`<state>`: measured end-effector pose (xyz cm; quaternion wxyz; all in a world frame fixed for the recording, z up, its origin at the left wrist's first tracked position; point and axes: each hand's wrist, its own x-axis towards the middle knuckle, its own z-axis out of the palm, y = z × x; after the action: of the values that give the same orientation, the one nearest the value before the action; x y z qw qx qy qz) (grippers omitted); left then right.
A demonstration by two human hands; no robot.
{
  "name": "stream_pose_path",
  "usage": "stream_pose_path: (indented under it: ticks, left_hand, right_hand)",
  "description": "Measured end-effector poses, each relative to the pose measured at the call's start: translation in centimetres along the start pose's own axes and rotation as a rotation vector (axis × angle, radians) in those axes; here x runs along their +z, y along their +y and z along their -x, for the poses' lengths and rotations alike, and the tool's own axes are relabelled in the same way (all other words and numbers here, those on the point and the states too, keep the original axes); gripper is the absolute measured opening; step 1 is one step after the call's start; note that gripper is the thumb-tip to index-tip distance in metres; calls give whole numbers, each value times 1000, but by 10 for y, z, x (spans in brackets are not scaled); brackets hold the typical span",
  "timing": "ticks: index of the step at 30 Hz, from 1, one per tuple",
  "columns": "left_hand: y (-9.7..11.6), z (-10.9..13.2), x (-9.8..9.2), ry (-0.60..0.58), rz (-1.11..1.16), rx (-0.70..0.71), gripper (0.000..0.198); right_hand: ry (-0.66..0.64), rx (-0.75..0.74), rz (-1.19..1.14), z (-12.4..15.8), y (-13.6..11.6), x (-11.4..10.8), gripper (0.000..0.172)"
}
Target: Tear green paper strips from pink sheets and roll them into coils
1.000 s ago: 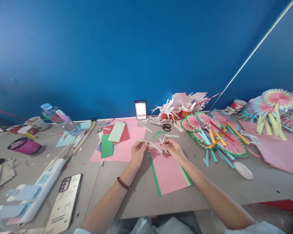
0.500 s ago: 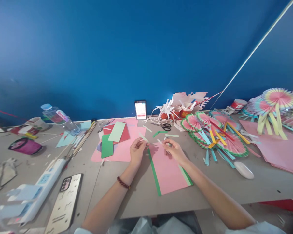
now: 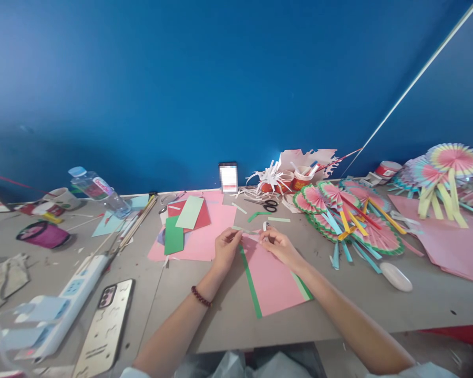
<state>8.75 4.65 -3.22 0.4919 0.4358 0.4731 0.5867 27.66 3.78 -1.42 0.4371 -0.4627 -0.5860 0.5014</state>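
My left hand (image 3: 226,249) pinches a narrow pale green paper strip (image 3: 242,229) near the top left corner of a pink paper sheet (image 3: 274,283). Opposite it, my right hand (image 3: 279,248) has its fingers closed on a small white roll of tape (image 3: 265,226), whose rim shows above the fingers. A light strip spans the short gap between both hands; where tape and paper meet is too small to tell. Dark green strips line the left and right edges of the pink sheet, with a pale green one inside the right edge.
Black scissors (image 3: 270,205) and loose green strips lie beyond my hands. Left are coloured cards (image 3: 174,236), a phone (image 3: 104,328), a power strip (image 3: 71,294) and a tilted bottle (image 3: 98,189). Right are folded paper fans (image 3: 378,233), a white mouse (image 3: 396,276) and pink sheets (image 3: 457,252).
My hands have come closer together above the top of the pink sheet. The pale strip in my left hand has swung lower, toward my right hand.
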Motion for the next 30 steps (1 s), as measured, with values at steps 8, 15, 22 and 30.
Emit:
stream_pose_path:
  ticks: [8,15,22,30]
  left_hand:
    - [3,2,4,23,142,-123,37]
    - [0,3,1,-8,94,-146,40]
    - [0,0,2,4,96,-192,44]
    - [2,1,-1,-15,68,-198,44]
  right_hand:
    - [-9,-10,-5,1,0,2,28]
    - [-7,10,3,1,-5,2,30]
    - [-13,4,14,1,0,3,35]
    - [1,-2,31,0,7,5,43]
